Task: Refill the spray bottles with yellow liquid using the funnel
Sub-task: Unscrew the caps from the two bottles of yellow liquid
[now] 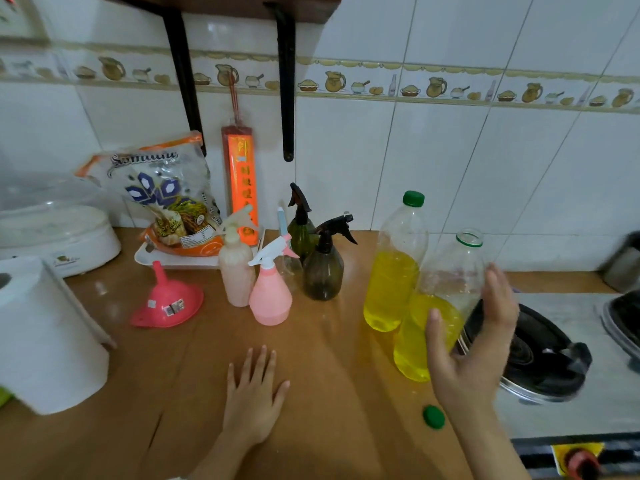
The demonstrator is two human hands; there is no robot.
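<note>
Two clear plastic bottles hold yellow liquid. The capped bottle (393, 282) stands upright on the wooden counter (329, 375). In front of it, the uncapped bottle (446, 275) leans right, and my right hand (474, 348) is wrapped around it, thumb in front and fingers behind. Its green cap (433, 417) lies on the counter nearby. My left hand (254, 400) rests flat on the counter, holding nothing. The pink funnel (168, 301) lies mouth down at left. Spray bottles stand grouped: a beige one (237, 275), a pink one (270, 303), a dark brown one (323, 271) and a dark green one (302, 230).
A paper towel roll (45, 334) stands at the near left, with a white lidded appliance (59, 233) behind it. A printed bag (166, 195) sits on a white tray against the tiled wall. A gas stove (540, 362) is right of the bottles.
</note>
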